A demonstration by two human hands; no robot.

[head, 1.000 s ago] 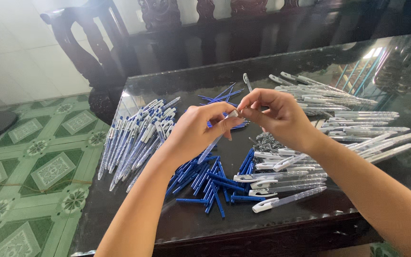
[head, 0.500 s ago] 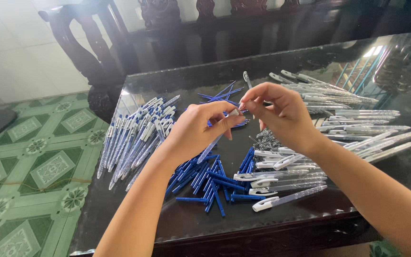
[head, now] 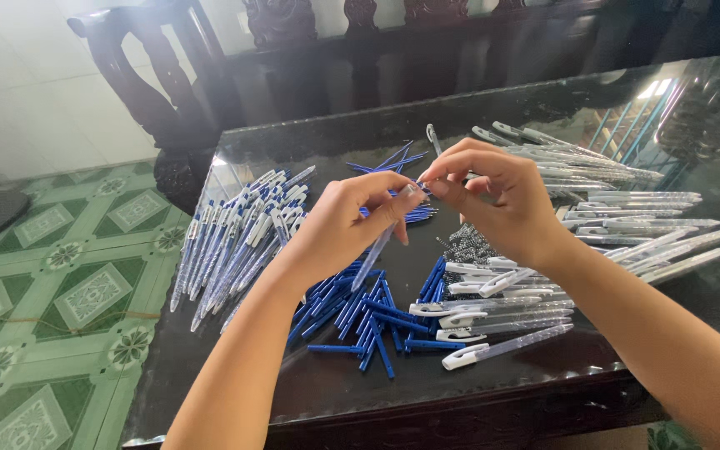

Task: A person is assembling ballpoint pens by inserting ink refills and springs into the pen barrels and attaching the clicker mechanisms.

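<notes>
I'm pinching a clear pen barrel (head: 374,252) in my left hand (head: 339,229), tilted over the tabletop (head: 327,383); right hand (head: 502,204) fingers are closing on its top end, steadying it above blue refills (head: 368,321).

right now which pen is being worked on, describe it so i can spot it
On the dark glass table, look between the two raised hands. The left hand holds a clear pen barrel that slants down toward the blue refills. It is the only pen off the table.

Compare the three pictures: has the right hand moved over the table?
No. The right hand stays above the pile of springs, pinching at the clear pen barrel.
</notes>
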